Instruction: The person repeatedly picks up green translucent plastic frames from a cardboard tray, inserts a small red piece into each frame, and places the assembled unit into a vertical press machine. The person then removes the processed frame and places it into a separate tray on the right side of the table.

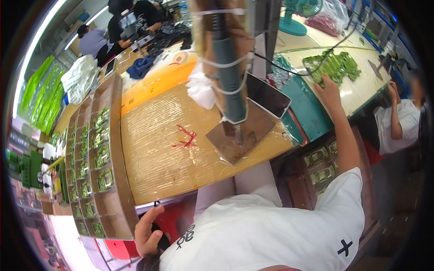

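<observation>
My right hand (329, 93) reaches out to the far right, its fingers bent onto the near edge of a pile of green plastic parts (334, 66). The fingertips seem closed on one part, partly hidden by the pile. Low at the table's front left edge is my left hand (148, 231), thumb and index finger apart. A tiny black thing (157, 203) shows at its index fingertip; I cannot tell whether it is held. In front of me a grey-green pen-shaped power tool (229, 77) hangs tip down, strapped to a post, over a brown plate (224, 141).
A compartment tray (113, 205) of green car-shaped parts stands left; another box of similar parts (316, 156) is below my right arm. Red strips (185, 137) lie on the table (153, 167). A phone (267, 95), white tissue (201, 88) and green fan (294, 22) are beyond. Other people sit nearby.
</observation>
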`<state>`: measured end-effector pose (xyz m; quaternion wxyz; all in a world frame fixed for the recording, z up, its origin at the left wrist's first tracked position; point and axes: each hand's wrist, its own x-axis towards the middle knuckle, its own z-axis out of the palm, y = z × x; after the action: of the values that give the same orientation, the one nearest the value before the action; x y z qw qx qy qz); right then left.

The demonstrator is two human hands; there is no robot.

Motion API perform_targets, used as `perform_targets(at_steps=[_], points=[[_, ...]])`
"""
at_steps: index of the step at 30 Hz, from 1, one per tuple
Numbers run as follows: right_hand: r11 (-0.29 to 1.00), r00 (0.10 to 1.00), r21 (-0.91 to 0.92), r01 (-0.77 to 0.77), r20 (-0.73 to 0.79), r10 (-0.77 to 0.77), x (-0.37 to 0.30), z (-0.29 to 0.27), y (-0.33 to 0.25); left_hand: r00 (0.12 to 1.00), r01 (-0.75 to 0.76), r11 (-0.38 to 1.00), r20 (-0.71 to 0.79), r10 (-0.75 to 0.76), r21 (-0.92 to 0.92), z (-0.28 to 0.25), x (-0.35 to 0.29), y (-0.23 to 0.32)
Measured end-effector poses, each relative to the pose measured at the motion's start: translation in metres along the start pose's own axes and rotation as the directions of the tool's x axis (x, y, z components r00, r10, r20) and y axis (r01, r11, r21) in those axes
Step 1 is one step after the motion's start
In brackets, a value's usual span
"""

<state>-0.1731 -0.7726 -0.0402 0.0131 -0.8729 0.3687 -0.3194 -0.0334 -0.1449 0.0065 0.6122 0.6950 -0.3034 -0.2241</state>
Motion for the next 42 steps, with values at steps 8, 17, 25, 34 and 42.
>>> perform_targets(at_steps=[8, 17, 25, 34, 42], points=[[0.999, 0.993, 0.032, 0.04, -0.109, -0.036, 0.03, 0.035, 0.17, 0.988, 0.006, 0.94, -0.146, 0.046, 0.342, -0.045, 0.005, 0.032], [0.933, 0.465, -0.268, 0.241, -0.812, -0.353, -0.08, -0.058, -0.033, 0.908, 0.348, 0.33, -0.403, 0.117, 0.878, -0.18, -0.011, 0.006], [0.406, 0.662, 0.569, 0.715, -0.365, -0.654, -0.183, -0.055, -0.265, 0.977, 0.001, 0.191, -0.042, 0.209, 0.982, -0.173, 0.048, -0.016], [0.729, 0.758, 0.262, 0.633, -0.02, -0.652, -0.154, -0.008, -0.365, 0.474, -0.521, 0.55, -0.315, 0.822, 0.653, -0.113, 0.002, 0.014], [0.684, 0.684, 0.092, 0.723, 0.045, -0.728, -0.144, 0.01, -0.388, 0.836, -0.319, 0.397, -0.058, 0.546, -0.861, 0.022, 0.058, -0.013]])
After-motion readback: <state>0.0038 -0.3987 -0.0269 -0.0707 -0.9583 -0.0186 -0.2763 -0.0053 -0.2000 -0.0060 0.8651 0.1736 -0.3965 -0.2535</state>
